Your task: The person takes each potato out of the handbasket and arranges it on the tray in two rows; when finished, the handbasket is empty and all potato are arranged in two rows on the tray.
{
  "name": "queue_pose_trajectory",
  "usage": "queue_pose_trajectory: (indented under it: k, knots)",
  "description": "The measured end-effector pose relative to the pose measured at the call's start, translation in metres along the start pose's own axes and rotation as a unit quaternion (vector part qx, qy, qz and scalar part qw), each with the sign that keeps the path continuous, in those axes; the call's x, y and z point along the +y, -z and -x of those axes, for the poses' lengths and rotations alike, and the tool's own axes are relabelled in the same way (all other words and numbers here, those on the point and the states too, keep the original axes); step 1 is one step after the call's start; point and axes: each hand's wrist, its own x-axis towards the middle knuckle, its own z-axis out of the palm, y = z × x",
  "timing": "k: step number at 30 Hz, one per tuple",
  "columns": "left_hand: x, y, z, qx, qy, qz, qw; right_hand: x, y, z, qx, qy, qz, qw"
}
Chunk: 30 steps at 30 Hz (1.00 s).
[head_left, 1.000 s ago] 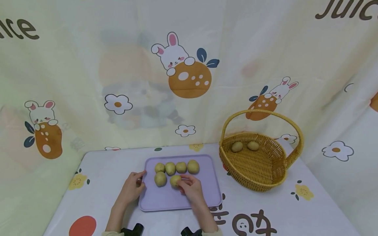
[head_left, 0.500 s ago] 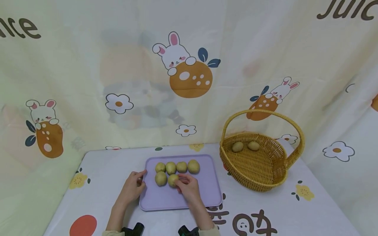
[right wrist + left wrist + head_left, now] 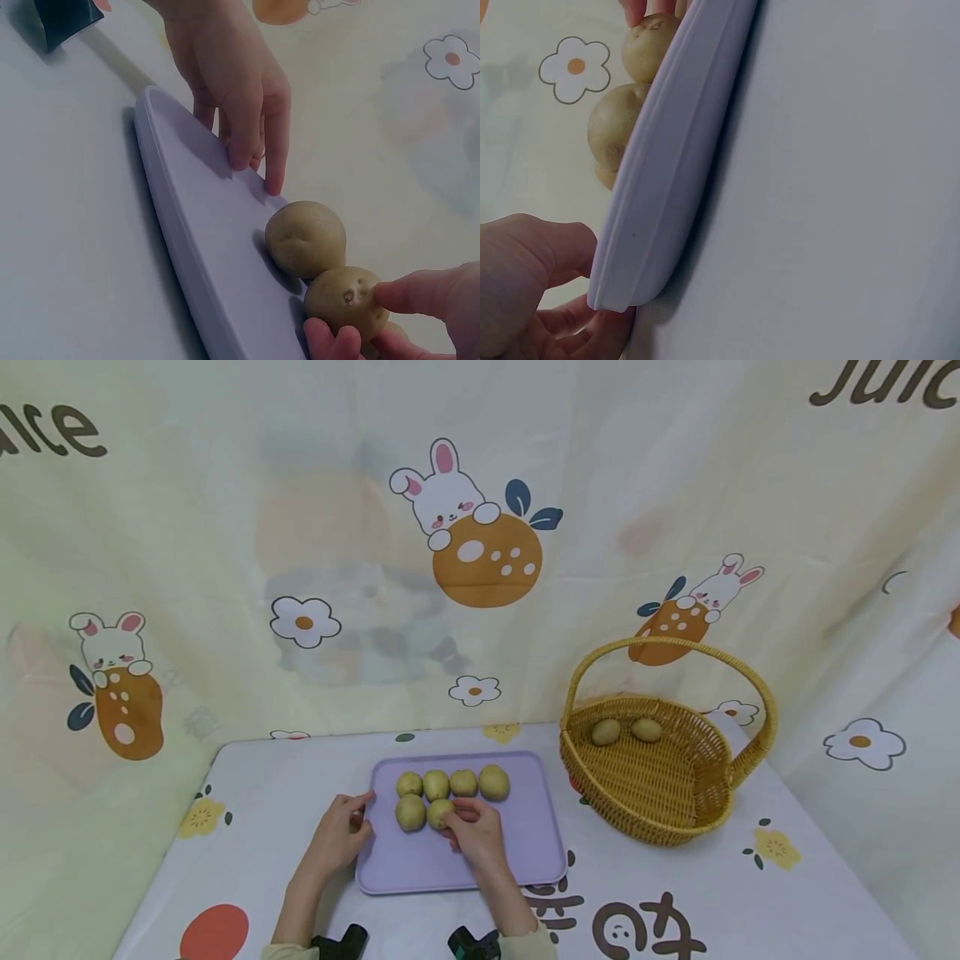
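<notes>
A lavender tray [image 3: 405, 870] lies on the table with several potatoes on it. A row of potatoes [image 3: 437, 784] runs along its far part, and one more potato [image 3: 410, 813] sits in front at the left. My right hand [image 3: 482, 842] pinches a small potato [image 3: 343, 300] between thumb and fingers, right beside that front one. The right wrist view shows the two side by side, close over the tray floor. My left hand [image 3: 336, 837] grips the tray's left rim; its thumb and fingers meet the edge in the left wrist view.
To the tray's right stands a yellow wicker basket [image 3: 693, 814] with a tall arched handle and two potatoes [image 3: 606, 732] inside. A patterned cloth [image 3: 345, 543] hangs behind the table. Black wrist mounts [image 3: 341, 942] show at the lower edge.
My right hand has moved the pinched potato slightly left, up against the front-left potato. The left hand stays at the tray rim.
</notes>
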Motion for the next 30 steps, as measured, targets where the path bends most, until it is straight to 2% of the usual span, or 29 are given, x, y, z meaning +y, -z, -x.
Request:
queue_pose_trajectory:
  k: [9,18,25,30]
  knots:
    - [0.0012,0.0007,-0.0002,-0.007,0.016,-0.002,0.9998,0.0005,-0.0032,-0.0004,0.006,0.01,0.013,0.9999]
    - [0.0056,0.0043,0.0014,-0.006,0.013,0.018,0.9997,0.0021,-0.0025,-0.0003,0.03,0.04,0.081,0.9955]
    - [0.0084,0.0053,0.0011,-0.01,0.018,0.018,0.9996,0.003,0.0004,-0.0018,0.01,0.035,0.041,0.9985]
    - [0.0071,0.0055,0.0012,-0.012,0.016,0.016,0.9997,0.0035,0.0034,-0.0027,-0.002,0.031,0.038,0.9988]
